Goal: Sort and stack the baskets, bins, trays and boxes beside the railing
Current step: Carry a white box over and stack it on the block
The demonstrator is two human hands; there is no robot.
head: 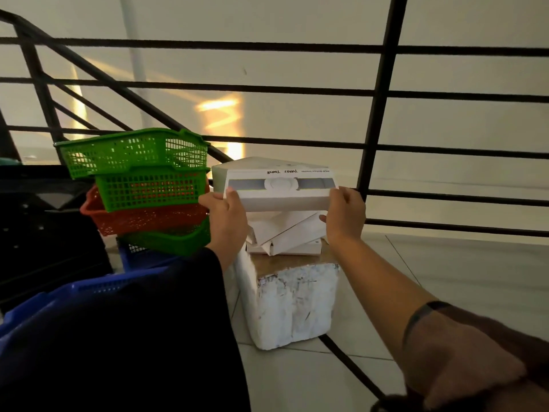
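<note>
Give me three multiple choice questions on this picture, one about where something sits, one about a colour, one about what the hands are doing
1. Where does the pile of small white boxes rest?
A. on the big white foam box
B. inside the blue bin
C. on the bare floor

2. What colour is the top basket of the tilted stack?
A. red
B. green
C. blue

3. How is the white carton held?
A. left hand alone
B. right hand alone
C. both hands, one at each end

Answers:
1 A, the pile lies on the brown top of the foam box.
2 B, green mesh tops the stack, a red basket lower down.
3 C, the left hand and right hand grip opposite ends.
</note>
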